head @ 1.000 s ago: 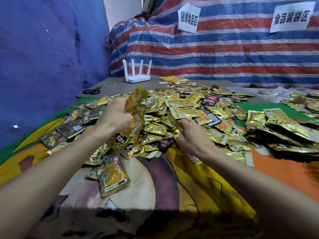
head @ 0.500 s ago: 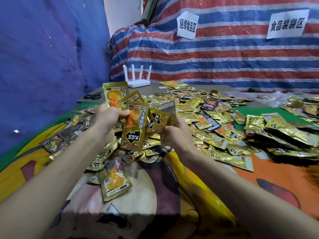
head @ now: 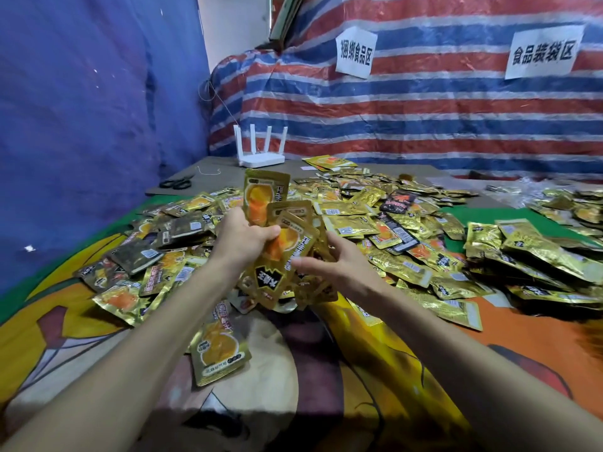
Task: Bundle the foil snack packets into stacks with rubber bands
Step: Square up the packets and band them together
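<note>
1. The left hand [head: 243, 243] grasps a fan of foil snack packets [head: 284, 252]. Its thumb is pressed across their fronts, and one packet sticks up at 12 o'clock above the knuckles.
2. The right hand [head: 339, 265] grasps the same fan from the 3 o'clock side, with its thumb on the front and its fingers curled behind.
3. The fan is lifted just above the near edge of the loose pile [head: 359, 216], which spreads over the tabletop [head: 98, 337] from 9 o'clock round to 2 o'clock of the hands.
4. A second heap [head: 538, 252] lies at 3 o'clock, apart from the main pile.
5. A lone packet [head: 218, 350] lies flat on the printed cloth at 6 o'clock, under the left forearm.
6. A white router [head: 259, 151] stands at 12 o'clock at the far edge of the tabletop, with black scissors [head: 176, 183] to its 8 o'clock.
7. Two paper signs [head: 355, 52] hang on the striped tarp [head: 424, 119] at the back.
</note>
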The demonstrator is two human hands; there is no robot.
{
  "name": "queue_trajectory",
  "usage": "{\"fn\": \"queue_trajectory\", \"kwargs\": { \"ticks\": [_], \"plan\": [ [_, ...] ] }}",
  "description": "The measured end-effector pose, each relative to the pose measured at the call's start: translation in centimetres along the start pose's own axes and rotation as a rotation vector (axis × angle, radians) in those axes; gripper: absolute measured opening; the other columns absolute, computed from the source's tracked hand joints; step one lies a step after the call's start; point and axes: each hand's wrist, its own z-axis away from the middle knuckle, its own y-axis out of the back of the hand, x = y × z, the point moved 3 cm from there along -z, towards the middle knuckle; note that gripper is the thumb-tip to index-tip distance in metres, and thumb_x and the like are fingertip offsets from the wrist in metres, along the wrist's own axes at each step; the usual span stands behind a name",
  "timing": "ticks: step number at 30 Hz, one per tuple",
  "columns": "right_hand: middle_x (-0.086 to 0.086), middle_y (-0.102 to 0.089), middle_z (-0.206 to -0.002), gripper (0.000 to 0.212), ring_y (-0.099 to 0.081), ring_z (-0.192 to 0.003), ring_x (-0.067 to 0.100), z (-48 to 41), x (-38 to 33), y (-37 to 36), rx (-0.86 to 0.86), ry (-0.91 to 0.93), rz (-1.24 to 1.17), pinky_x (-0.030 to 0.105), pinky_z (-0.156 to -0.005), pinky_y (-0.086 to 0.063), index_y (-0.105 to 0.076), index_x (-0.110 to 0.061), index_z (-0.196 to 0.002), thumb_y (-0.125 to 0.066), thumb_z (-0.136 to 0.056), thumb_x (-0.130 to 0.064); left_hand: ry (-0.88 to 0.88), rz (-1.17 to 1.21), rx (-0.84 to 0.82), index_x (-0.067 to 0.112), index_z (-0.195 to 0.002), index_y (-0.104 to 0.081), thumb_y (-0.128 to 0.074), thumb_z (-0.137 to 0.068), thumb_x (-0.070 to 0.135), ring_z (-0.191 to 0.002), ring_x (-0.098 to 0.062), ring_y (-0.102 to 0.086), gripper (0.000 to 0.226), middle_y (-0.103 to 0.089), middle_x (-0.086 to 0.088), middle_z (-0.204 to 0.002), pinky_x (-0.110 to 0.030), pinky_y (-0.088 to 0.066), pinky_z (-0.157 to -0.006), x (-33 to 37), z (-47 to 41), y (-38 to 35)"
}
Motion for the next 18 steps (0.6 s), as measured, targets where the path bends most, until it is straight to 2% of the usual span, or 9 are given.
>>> {"fn": "queue_trajectory", "kwargs": {
  "ticks": [3,5,9,11,12,14,15,16,18],
  "plan": [
    [0.002,-0.079,-0.087,0.039,-0.076,-0.076,0.018,0.4,0.8,0.0,0.059,-0.003,0.006,0.032,-0.058,-0.061,-0.068,-0.017,-0.106,-0.089,-0.074,-0.015,0.001,0.102,-0.016,0.007,-0.093,-0.064,-0.075,-0.087,0.007,-0.074,-0.018,-0.074,0.013,-0.075,-0.006,-0.084,-0.028,-0.058,-0.059,-0.1,0.8,-1.8],
    [0.004,-0.079,-0.083,0.034,-0.076,-0.070,0.020,0.6,1.3,0.0,0.071,-0.026,0.002,0.027,-0.048,-0.055,-0.070,-0.015,-0.101,-0.089,-0.074,-0.011,0.007,0.148,-0.046,0.004,-0.100,-0.064,-0.076,-0.087,0.008,-0.077,-0.018,-0.074,0.018,-0.074,-0.008,-0.089,-0.030,-0.059,-0.063,-0.3,1.3,-2.8],
    [0.001,-0.079,-0.088,0.029,-0.076,-0.078,0.018,1.2,1.8,1.1,0.149,-0.021,-0.038,0.023,-0.060,-0.057,-0.073,-0.017,-0.096,-0.088,-0.073,-0.008,0.050,0.329,-0.102,0.007,-0.104,-0.067,-0.075,-0.088,0.023,-0.085,-0.020,-0.072,0.024,-0.075,-0.004,-0.088,-0.030,-0.059,-0.065,-0.6,1.9,-3.5],
    [0.004,-0.079,-0.088,0.029,-0.076,-0.079,0.020,1.7,2.3,1.8,0.192,-0.058,-0.080,0.027,-0.062,-0.057,-0.072,-0.014,-0.097,-0.087,-0.074,-0.007,0.109,0.433,-0.072,0.015,-0.100,-0.067,-0.072,-0.090,0.028,-0.102,-0.027,-0.069,0.017,-0.073,-0.004,-0.095,-0.045,-0.058,-0.086,-0.8,1.9,-3.4],
    [0.006,-0.079,-0.088,0.030,-0.076,-0.079,0.023,1.9,2.5,2.2,0.219,-0.076,-0.117,0.030,-0.062,-0.058,-0.071,-0.013,-0.098,-0.086,-0.074,-0.006,0.112,0.441,-0.029,0.018,-0.097,-0.066,-0.071,-0.091,0.028,-0.113,-0.030,-0.064,0.012,-0.072,-0.004,-0.102,-0.053,-0.051,-0.099,-0.8,1.9,-3.3],
    [0.006,-0.079,-0.087,0.030,-0.077,-0.080,0.024,2.2,2.9,3.1,0.291,-0.093,-0.164,0.032,-0.063,-0.059,-0.068,-0.012,-0.100,-0.084,-0.075,-0.003,0.100,0.431,0.023,0.022,-0.094,-0.067,-0.069,-0.092,0.026,-0.123,-0.029,-0.058,0.005,-0.070,-0.001,-0.106,-0.056,-0.039,-0.110,-1.0,1.9,-2.7],
    [0.004,-0.079,-0.085,0.030,-0.077,-0.078,0.022,2.3,3.0,3.6,0.334,-0.098,-0.184,0.030,-0.061,-0.059,-0.067,-0.013,-0.099,-0.083,-0.076,-0.002,0.098,0.457,0.002,0.024,-0.094,-0.069,-0.068,-0.091,0.026,-0.120,-0.027,-0.059,0.004,-0.071,0.001,-0.105,-0.056,-0.042,-0.107,-1.1,2.1,-2.4],
    [0.001,-0.078,-0.081,0.029,-0.076,-0.074,0.018,2.4,3.1,4.0,0.370,-0.098,-0.211,0.027,-0.056,-0.058,-0.066,-0.013,-0.097,-0.081,-0.077,0.001,0.094,0.498,-0.059,0.025,-0.094,-0.072,-0.069,-0.089,0.027,-0.112,-0.025,-0.064,0.006,-0.072,0.001,-0.102,-0.053,-0.051,-0.097,-1.0,2.4,-2.3],
    [-0.002,-0.078,-0.077,0.026,-0.075,-0.067,0.012,2.4,3.1,4.5,0.408,-0.094,-0.252,0.021,-0.050,-0.055,-0.067,-0.011,-0.098,-0.076,-0.080,0.005,0.056,0.560,-0.237,0.028,-0.092,-0.077,-0.069,-0.082,0.029,-0.088,-0.016,-0.070,0.013,-0.074,0.002,-0.095,-0.036,-0.060,-0.069,-0.8,3.4,-2.8]
  ]
}}
